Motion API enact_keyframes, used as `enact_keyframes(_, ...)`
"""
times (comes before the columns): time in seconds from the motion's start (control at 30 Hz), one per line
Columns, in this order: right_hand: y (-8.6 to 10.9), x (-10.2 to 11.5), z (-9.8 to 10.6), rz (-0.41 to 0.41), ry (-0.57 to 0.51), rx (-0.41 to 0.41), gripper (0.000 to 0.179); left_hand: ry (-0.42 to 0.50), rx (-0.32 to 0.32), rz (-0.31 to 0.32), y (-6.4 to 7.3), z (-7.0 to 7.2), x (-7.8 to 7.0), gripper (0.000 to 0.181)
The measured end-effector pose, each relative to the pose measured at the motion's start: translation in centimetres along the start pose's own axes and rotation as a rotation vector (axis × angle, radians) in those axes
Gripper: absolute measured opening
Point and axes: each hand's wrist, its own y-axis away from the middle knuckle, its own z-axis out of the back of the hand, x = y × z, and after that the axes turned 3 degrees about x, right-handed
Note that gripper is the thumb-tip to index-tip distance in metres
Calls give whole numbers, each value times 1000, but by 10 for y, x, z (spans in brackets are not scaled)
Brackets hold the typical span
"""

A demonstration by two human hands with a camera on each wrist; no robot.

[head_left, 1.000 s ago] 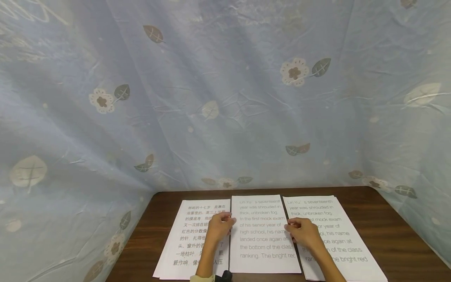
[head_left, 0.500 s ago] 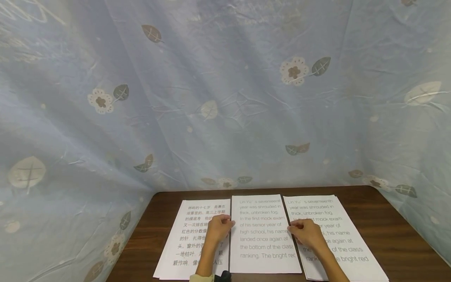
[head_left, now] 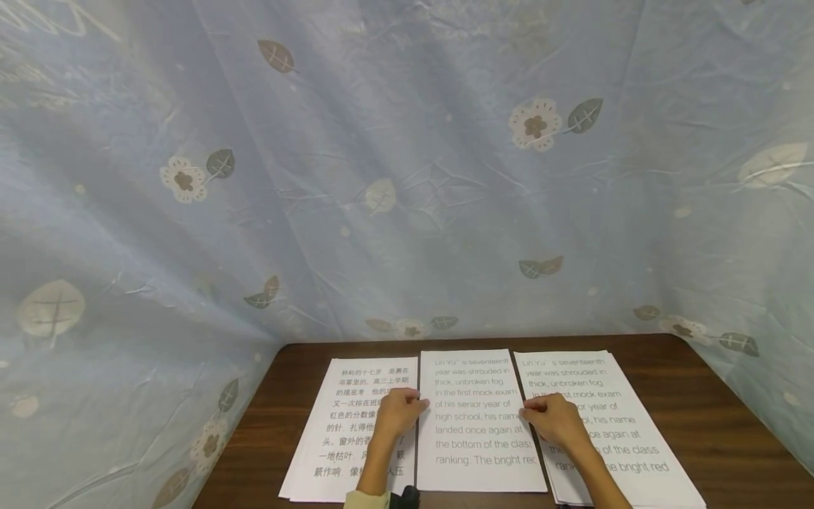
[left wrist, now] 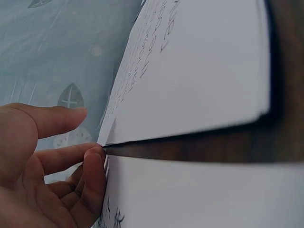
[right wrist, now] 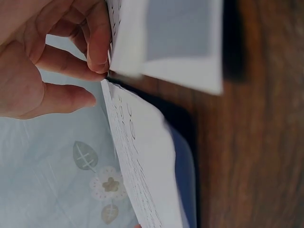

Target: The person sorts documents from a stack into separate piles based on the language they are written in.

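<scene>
Three paper stacks lie side by side on a dark wooden table. The middle stack (head_left: 483, 477), printed in English, has a hand at each long side. My left hand (head_left: 396, 417) is over the right part of the Chinese-printed left stack (head_left: 311, 452), its fingertips at the middle stack's left edge. In the left wrist view, the index fingertip meets that paper edge and the thumb (left wrist: 66, 118) stands apart. My right hand (head_left: 559, 424) overlaps the right stack (head_left: 642, 488), also in English. Its index fingertip is at the middle stack's right edge, thumb (right wrist: 71, 99) apart.
The brown table (head_left: 712, 424) shows on both sides of the papers and in narrow gaps between them. A pale blue cloth (head_left: 445, 247) with flowers and leaves hangs behind and to the sides. A dark band (head_left: 407, 496) is on the left wrist.
My right fingertips have shifted slightly to the right, back to the middle stack's edge. The left hand is almost unmoved, and the stacks keep their places; the head view has shifted a little.
</scene>
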Motion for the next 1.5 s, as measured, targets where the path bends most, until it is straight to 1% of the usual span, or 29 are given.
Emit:
enact_keyframes(0.1,0,0,0,2,6,-2,33,-5,-4,10,-1,0,-1,40)
enact_keyframes(0.2,-1,-1,0,2,10,-3,32,-8,1,7,-1,0,-2,40)
enact_keyframes(0.37,-3,-2,2,26,46,-17,29,-7,8,2,1,0,-5,41)
enact_keyframes(0.47,-2,-1,3,40,45,-26,30,-2,-3,-5,1,0,-6,41)
enact_keyframes(0.57,-1,1,4,42,6,-30,34,13,-23,-19,0,-2,-8,39)
enact_keyframes(0.67,1,4,4,38,-68,-30,39,45,-43,-34,0,-4,-9,38)
enact_keyframes(0.8,3,6,4,25,-156,-29,40,55,-74,-63,0,-8,-9,37)
enact_keyframes(0.93,5,7,6,16,-199,-22,40,57,-99,-86,1,-11,-9,37)
enact_keyframes(1.03,6,7,8,10,-231,-11,42,82,-106,-92,2,-11,-12,38)
enact_keyframes(1.27,6,4,19,6,-266,6,43,199,-92,-93,3,-11,-19,40)
enact_keyframes(1.37,6,0,25,0,-267,3,44,222,-86,-87,3,-14,-22,40)
enact_keyframes(1.5,7,-8,35,-2,-265,6,46,259,-93,-89,2,-22,-27,41)
